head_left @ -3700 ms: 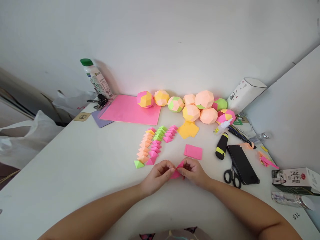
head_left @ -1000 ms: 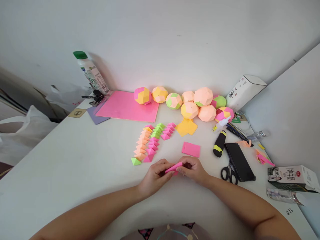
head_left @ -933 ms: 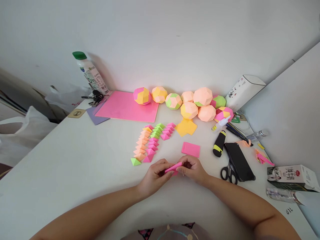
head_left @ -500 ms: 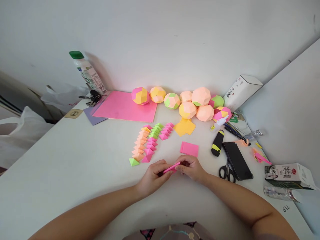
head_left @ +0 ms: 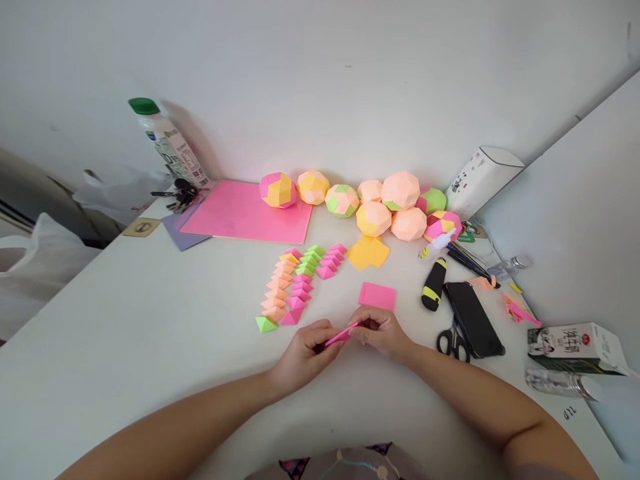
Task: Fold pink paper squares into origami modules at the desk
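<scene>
Between my two hands is a small folded piece of pink paper (head_left: 341, 335), seen nearly edge-on above the table. My left hand (head_left: 306, 350) pinches its left end, and my right hand (head_left: 383, 332) grips the right end between thumb and fingers. Just beyond the right hand lies a pink paper sheet or small stack (head_left: 377, 295). Rows of folded paper pieces (head_left: 276, 293) in peach, pink and green lie past the left hand. Yellow paper squares (head_left: 367, 254) rest farther back.
Several paper balls (head_left: 374, 219) line the wall. A pink sheet (head_left: 245, 213) and a bottle (head_left: 173, 143) stand back left. On the right are scissors (head_left: 453, 343), a phone (head_left: 474, 320), a black-and-yellow cutter (head_left: 434, 285), a glue bottle (head_left: 437, 244) and a milk carton (head_left: 575, 348).
The view has shifted slightly. Both hands keep hold of the folded pink paper, which now looks a little thinner and more closed.
</scene>
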Tool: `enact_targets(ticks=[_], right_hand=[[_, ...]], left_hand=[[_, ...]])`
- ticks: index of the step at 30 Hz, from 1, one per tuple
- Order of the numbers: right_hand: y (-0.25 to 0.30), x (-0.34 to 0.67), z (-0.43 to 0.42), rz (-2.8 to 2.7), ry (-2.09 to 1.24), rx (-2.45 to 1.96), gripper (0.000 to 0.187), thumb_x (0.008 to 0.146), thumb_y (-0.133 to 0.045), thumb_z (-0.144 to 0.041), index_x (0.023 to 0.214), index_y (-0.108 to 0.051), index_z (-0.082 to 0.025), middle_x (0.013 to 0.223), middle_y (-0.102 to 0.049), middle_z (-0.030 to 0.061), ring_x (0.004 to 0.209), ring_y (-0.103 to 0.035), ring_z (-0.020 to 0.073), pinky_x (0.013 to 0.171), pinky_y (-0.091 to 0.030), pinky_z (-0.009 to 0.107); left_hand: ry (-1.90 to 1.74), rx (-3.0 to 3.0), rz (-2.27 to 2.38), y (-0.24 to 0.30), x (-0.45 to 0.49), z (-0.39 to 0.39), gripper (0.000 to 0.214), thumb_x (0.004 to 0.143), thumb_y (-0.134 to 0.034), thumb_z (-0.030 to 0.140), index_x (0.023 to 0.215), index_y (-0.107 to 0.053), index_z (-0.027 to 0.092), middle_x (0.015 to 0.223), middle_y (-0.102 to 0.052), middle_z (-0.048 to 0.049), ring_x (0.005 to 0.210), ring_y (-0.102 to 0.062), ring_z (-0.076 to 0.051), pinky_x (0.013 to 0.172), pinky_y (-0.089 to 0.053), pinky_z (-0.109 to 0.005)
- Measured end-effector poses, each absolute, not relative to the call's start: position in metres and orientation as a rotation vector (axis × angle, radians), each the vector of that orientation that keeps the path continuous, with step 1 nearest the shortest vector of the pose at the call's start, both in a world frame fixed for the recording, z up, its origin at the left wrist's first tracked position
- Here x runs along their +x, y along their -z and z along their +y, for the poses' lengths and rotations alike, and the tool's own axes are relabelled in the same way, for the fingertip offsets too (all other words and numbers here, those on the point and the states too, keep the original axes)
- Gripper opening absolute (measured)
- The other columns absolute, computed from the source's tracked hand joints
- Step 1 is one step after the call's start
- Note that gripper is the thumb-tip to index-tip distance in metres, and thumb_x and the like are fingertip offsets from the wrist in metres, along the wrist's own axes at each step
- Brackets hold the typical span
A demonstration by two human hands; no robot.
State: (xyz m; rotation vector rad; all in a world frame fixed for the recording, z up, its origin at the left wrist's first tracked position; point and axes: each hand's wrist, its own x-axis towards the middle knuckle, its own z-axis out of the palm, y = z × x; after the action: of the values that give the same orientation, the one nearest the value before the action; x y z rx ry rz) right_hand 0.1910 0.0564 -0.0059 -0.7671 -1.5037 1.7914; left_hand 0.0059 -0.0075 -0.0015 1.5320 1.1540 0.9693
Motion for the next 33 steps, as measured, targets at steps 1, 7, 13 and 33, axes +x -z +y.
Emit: enact_targets(ticks=[1, 7, 13, 33], right_hand=[[0.0059, 0.1913, 0.0566, -1.503, -1.792, -0.760, 0.015, 0.072, -0.076, -0.026, 0.076, -0.066, -0.016, 0.071, -0.057, -0.0005, 0.054, -0.048, 0.0065, 0.050, -0.041, 0.020], [0.0070, 0.1927, 0.0570, -1.498, -1.800, -0.764, 0.011, 0.072, -0.076, -0.023, 0.076, -0.068, -0.016, 0.071, -0.058, -0.0001, 0.058, -0.049, 0.0075, 0.053, -0.039, 0.021], [0.0049, 0.1923, 0.0585, -1.475, -1.840, -0.754, 0.011, 0.074, -0.074, -0.025, 0.075, -0.069, -0.016, 0.073, -0.061, 0.0013, 0.062, -0.052, 0.0088, 0.056, -0.041, 0.022], [0.0006, 0.1939, 0.0537, -1.506, -1.817, -0.797, 0.023, 0.084, -0.064, -0.035, 0.074, -0.061, -0.015, 0.068, -0.054, -0.0004, 0.056, -0.046, 0.0072, 0.054, -0.040, 0.021]], left_hand=[[-0.969, 1.530, 1.154, 0.0015, 0.0059, -0.0076, 0.021, 0.087, -0.053, 0.024, 0.088, -0.073, 0.016, 0.064, -0.043, 0.0017, 0.057, -0.043, -0.010, 0.050, -0.035, -0.020], [-0.974, 1.518, 1.142, 0.0014, 0.0049, -0.0075, 0.022, 0.087, -0.053, 0.024, 0.089, -0.073, 0.015, 0.065, -0.044, 0.0012, 0.057, -0.043, -0.010, 0.050, -0.035, -0.020], [-0.963, 1.538, 1.129, -0.0008, 0.0046, -0.0077, 0.021, 0.087, -0.052, 0.023, 0.086, -0.072, 0.015, 0.064, -0.042, 0.0017, 0.055, -0.042, -0.010, 0.049, -0.034, -0.020], [-0.911, 1.437, 1.116, -0.0006, 0.0024, -0.0047, 0.021, 0.085, -0.055, 0.028, 0.081, -0.071, 0.014, 0.064, -0.044, 0.0016, 0.056, -0.041, -0.009, 0.050, -0.034, -0.021]])
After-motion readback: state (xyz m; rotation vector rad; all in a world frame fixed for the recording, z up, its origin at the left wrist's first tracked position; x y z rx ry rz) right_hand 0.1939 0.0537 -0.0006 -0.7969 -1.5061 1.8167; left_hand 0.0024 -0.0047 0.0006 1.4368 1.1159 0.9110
